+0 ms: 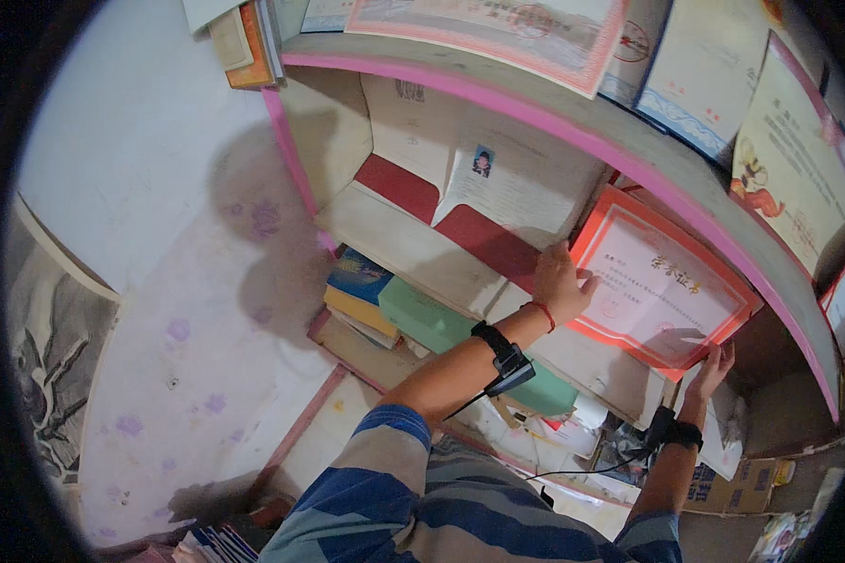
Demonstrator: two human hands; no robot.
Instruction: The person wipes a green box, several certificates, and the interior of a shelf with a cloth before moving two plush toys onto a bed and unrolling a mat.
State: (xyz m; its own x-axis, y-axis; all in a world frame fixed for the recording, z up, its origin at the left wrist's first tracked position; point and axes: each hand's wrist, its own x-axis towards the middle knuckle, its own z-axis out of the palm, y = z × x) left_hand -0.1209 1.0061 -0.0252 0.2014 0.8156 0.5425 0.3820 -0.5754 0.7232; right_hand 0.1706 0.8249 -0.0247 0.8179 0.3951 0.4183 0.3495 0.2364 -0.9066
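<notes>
A red-bordered award certificate with a pale centre stands tilted on the right part of the shelf. My left hand is closed on its left edge, the thumb lying over the front. At the lower right corner, my right hand pinches the edge, with some fingers hidden behind it. Left of the certificate, an open dark-red folder holds white pages, one bearing a small portrait photo. It rests against the shelf's back wall.
A pink-edged upper shelf carries more certificates overhead. Below, books and a long green box fill a lower shelf. A cardboard box sits at lower right. A black cable hangs near my right wrist.
</notes>
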